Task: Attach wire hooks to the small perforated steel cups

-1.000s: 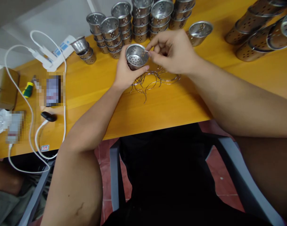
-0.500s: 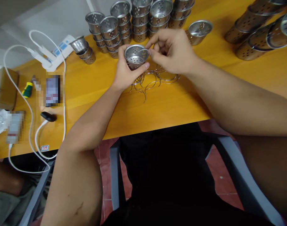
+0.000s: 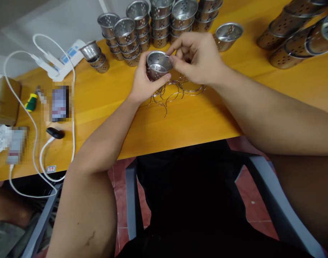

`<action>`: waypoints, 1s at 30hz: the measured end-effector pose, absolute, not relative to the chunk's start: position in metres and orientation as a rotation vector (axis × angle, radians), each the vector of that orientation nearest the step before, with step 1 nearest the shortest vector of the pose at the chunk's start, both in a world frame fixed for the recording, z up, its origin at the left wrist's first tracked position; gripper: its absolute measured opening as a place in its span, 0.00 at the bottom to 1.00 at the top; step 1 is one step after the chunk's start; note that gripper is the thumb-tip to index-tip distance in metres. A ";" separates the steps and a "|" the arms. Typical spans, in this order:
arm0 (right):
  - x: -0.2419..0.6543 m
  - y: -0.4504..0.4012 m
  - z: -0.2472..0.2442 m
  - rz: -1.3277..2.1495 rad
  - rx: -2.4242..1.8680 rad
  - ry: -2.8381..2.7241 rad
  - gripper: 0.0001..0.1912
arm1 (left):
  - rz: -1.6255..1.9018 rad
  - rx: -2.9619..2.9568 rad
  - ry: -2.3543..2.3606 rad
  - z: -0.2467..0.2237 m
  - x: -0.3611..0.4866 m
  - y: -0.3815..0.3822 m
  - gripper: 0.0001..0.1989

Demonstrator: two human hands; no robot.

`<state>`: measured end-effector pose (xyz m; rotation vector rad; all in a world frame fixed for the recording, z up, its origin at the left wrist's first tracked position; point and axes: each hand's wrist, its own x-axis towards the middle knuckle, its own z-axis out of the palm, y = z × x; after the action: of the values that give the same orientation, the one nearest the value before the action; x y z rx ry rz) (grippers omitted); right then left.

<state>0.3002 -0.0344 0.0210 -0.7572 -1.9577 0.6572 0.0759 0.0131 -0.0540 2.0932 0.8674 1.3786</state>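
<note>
A small perforated metal cup (image 3: 157, 66) is tilted toward me, held by my left hand (image 3: 146, 79) with the thumb at its lower rim and the fingers round its far left side. My right hand (image 3: 194, 59) is closed in a pinch at the cup's right rim. Whether a wire is still between those fingertips is too small to make out. Below both hands, thin curved metal wires (image 3: 174, 91) lie in a loose tangle on the yellow table (image 3: 158, 136).
Stacks of perforated cups (image 3: 160, 25) stand at the back, more stacks (image 3: 295, 39) at the right. A single cup (image 3: 228, 36) sits behind my right hand. At the left are a power strip (image 3: 69, 59), white cables, a screwdriver (image 3: 32, 103) and a black mouse (image 3: 55, 133).
The cup has moved slightly right, against my right fingertips. The wire seen across its rim before no longer shows clearly. My right hand has hardly moved.
</note>
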 end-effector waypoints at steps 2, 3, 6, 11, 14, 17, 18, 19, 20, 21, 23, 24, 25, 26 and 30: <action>0.301 -0.034 0.021 0.647 -0.731 -1.954 0.11 | 1.389 2.107 0.847 -0.057 0.076 0.016 0.38; 0.301 -0.033 0.020 0.641 -0.720 -1.954 0.10 | 1.395 2.108 0.831 -0.059 0.076 0.018 0.39; 0.302 -0.030 0.018 0.620 -0.671 -1.958 0.07 | 1.394 2.095 0.775 -0.065 0.075 0.023 0.40; 0.303 -0.023 0.013 0.617 -0.648 -1.976 0.08 | 1.379 2.087 0.723 -0.067 0.075 0.024 0.41; 0.304 -0.023 0.012 0.609 -0.658 -1.977 0.07 | 1.388 2.089 0.691 -0.066 0.076 0.022 0.39; 0.304 -0.024 0.012 0.610 -0.667 -1.978 0.07 | 1.428 2.063 0.645 -0.066 0.076 0.023 0.36; 0.304 -0.024 0.012 0.609 -0.666 -1.977 0.06 | 1.433 2.063 0.647 -0.066 0.076 0.023 0.36; 0.305 -0.024 0.012 0.606 -0.661 -1.978 0.06 | 1.432 2.068 0.657 -0.066 0.076 0.023 0.36; 0.305 -0.024 0.012 0.605 -0.654 -1.979 0.06 | 1.427 2.074 0.670 -0.066 0.076 0.024 0.37; 0.305 -0.024 0.012 0.606 -0.651 -1.978 0.06 | 1.424 2.077 0.680 -0.066 0.076 0.024 0.37; 0.305 -0.023 0.011 0.619 -0.649 -1.975 0.06 | 1.420 2.078 0.677 -0.066 0.076 0.023 0.37; 0.305 -0.023 0.010 0.627 -0.644 -1.974 0.06 | 1.418 2.077 0.669 -0.065 0.076 0.023 0.37; 0.305 -0.022 0.010 0.629 -0.641 -1.972 0.06 | 1.414 2.078 0.665 -0.065 0.076 0.022 0.36; 0.305 -0.022 0.009 0.630 -0.639 -1.973 0.06 | 1.405 2.082 0.669 -0.064 0.076 0.021 0.36; 0.306 -0.021 0.009 0.625 -0.648 -1.982 0.06 | 1.369 2.106 0.693 -0.059 0.077 0.014 0.36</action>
<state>0.3059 -0.0210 0.0086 -0.6484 -1.9823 0.6253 0.0766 0.0142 -0.0586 2.1056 0.6935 1.3692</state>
